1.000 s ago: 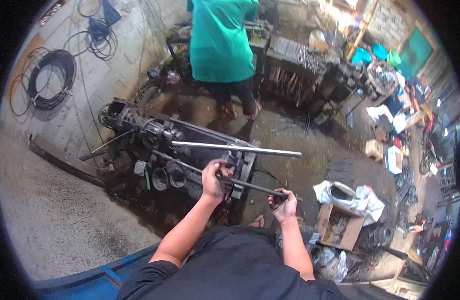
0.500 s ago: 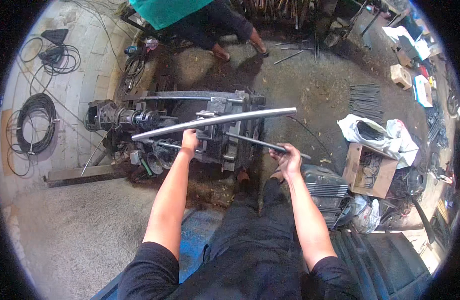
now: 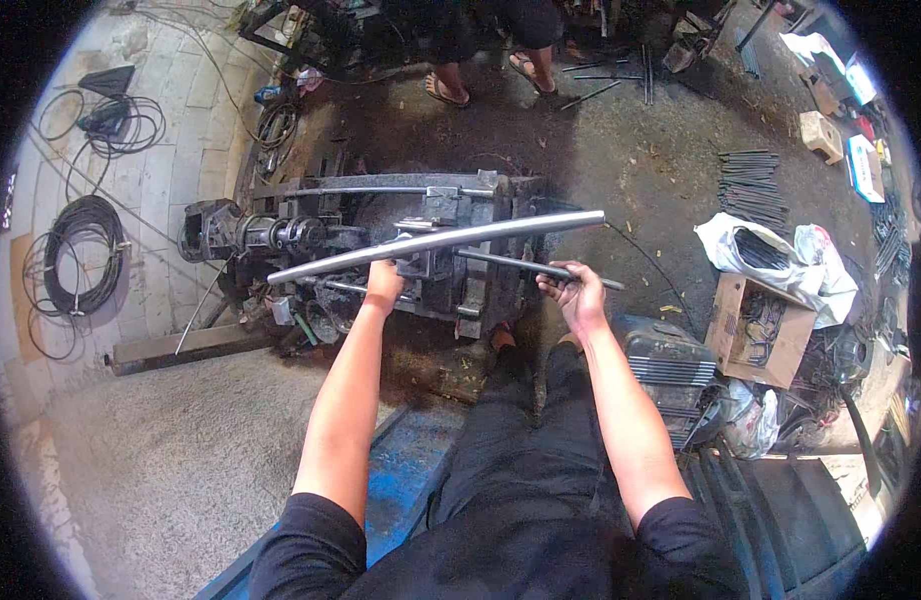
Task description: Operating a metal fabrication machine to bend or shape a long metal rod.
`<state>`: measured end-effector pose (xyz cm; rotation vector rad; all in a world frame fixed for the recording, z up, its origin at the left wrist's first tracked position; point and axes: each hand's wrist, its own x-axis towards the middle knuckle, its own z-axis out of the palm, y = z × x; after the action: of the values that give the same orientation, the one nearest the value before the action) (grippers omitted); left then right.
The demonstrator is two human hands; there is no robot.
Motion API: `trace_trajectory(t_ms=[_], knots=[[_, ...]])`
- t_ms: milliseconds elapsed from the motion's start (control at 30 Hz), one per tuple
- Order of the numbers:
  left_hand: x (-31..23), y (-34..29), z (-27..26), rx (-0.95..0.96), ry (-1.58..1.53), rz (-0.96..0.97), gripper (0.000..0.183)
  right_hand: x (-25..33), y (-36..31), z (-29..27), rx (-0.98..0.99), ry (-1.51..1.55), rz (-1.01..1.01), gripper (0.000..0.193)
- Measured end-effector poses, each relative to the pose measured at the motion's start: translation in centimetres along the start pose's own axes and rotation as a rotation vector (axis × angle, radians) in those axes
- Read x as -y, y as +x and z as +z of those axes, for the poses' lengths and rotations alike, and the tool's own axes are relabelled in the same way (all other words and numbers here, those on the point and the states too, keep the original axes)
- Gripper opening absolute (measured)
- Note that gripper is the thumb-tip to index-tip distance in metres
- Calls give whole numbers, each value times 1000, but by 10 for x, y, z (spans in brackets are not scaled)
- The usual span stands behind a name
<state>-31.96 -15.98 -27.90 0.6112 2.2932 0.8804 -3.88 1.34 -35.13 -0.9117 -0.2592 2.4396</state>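
My right hand [image 3: 578, 295] is closed around a thin dark metal rod [image 3: 509, 262], near its right end. The rod's other end runs left into a low, greasy machine [image 3: 443, 265] with a steel frame. Above the machine a long, shiny silver bar [image 3: 461, 238] slants up to the right. My left hand [image 3: 385, 284] reaches to the middle of the machine, just under this bar. The bar and machine parts hide its fingers, so what it grips or touches cannot be made out.
Dark rods [image 3: 751, 190] lie stacked on the floor at right, near a white sack [image 3: 726, 235] and a cardboard box [image 3: 726, 320]. A ribbed motor housing [image 3: 666, 365] stands by my right leg. Cable coils [image 3: 86, 255] lie at left. Another person's feet [image 3: 449, 88] are beyond the machine.
The view has shifted slightly. The other person's green garment has left the picture and their feet stand differently. Both my hands keep nearly the same place, the right one still on the rod.
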Motion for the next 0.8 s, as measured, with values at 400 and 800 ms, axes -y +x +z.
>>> trace_trajectory(t_ms=[400, 800], knots=[[20, 2, 15, -90, -330, -45, 18, 9, 13, 12, -50, -87, 21, 31], [72, 49, 13, 127, 18, 178, 35, -5, -45, -10, -277, 24, -186, 32]])
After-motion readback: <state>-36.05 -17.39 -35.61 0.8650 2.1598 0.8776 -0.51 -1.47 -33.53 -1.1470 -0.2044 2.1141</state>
